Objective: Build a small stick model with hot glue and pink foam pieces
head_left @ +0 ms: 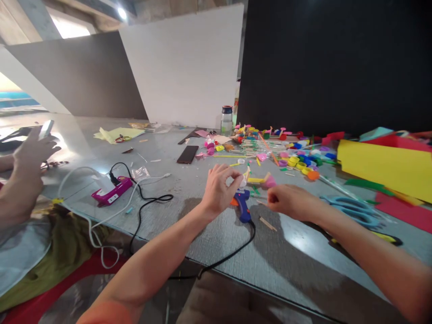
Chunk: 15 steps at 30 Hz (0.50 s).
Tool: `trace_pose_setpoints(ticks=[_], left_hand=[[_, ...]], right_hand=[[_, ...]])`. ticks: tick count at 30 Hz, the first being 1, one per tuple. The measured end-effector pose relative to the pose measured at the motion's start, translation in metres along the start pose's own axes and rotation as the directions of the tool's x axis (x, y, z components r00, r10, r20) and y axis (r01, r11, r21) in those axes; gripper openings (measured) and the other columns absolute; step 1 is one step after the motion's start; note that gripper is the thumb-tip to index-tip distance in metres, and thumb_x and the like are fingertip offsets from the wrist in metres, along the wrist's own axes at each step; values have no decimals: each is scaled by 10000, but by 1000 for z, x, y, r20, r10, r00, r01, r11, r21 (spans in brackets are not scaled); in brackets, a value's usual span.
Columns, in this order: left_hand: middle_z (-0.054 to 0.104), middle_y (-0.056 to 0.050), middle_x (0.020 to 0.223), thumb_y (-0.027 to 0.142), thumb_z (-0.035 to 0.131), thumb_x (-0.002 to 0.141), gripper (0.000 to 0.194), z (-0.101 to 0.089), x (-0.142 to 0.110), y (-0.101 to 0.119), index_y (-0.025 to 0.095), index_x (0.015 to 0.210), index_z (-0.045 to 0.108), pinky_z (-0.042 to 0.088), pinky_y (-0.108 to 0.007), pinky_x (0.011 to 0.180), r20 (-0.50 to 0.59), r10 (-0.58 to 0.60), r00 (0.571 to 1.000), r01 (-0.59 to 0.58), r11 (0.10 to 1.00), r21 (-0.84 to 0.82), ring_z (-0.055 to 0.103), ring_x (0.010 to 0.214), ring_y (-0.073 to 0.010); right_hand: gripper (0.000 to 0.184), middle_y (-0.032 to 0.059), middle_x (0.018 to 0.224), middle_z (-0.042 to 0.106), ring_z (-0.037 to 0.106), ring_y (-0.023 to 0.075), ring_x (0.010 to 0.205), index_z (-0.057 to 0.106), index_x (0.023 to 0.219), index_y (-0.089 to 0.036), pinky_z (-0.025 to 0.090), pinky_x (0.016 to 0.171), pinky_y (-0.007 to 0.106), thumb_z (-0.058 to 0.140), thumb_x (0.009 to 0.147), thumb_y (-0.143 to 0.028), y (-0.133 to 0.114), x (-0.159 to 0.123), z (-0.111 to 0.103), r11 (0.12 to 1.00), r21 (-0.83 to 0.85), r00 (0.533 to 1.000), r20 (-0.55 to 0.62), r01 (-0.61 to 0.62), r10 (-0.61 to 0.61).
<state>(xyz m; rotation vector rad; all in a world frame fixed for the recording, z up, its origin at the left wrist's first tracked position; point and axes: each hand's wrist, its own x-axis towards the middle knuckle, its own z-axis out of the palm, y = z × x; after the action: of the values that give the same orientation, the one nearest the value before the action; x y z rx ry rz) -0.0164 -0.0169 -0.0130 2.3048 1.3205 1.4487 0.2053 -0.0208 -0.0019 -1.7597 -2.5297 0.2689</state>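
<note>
My left hand [221, 189] is curled over the table, thumb and fingertips brought together at a small white piece [243, 181] that looks like a bottle cap. Just below those fingers lies a blue glue gun [243, 207] with an orange part, its black cord running off the front edge. My right hand [292, 201] is closed in a loose fist to the right of the glue gun; whatever its fingers hold is hidden. Between the hands is a yellow strip [255, 180] with a pink piece [270, 181] at its end. Short wooden sticks [267, 223] lie below my right hand.
Colourful bottle caps [297, 163] and sticks spread across the back. Blue-handled scissors [353, 211] and yellow paper [384, 166] are at right. A dark phone [187, 154], a bottle [227, 120] and a magenta power strip [112, 191] stand left. Another person's hand [35, 146] holds a phone.
</note>
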Motion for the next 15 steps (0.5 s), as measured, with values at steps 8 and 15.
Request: trace_pose_setpoints(ticks=[8,15], left_hand=[[683,-17,775,340,778,761,213,3,0,10,185,883,698,467,-273,648,502,-113,857,469,573,-672,606,676,-120],[648,9,691,369,777,770,239,-4,5,6,178,830,646,422,-226,563,440,-251,862,504,349,-790,543,579,-75]], right_hand=[[232,-19,648,603,510,135,605,605,719,-201,346,555,273,577,878,-368,-19,-21,-24,882,423,963,-242,211,-114],[132,-19,634,598,488,111,566,616,747,-192,335,538,250,585,855,-259,-51,-9,-34,860,420,908,-405,290,-109]])
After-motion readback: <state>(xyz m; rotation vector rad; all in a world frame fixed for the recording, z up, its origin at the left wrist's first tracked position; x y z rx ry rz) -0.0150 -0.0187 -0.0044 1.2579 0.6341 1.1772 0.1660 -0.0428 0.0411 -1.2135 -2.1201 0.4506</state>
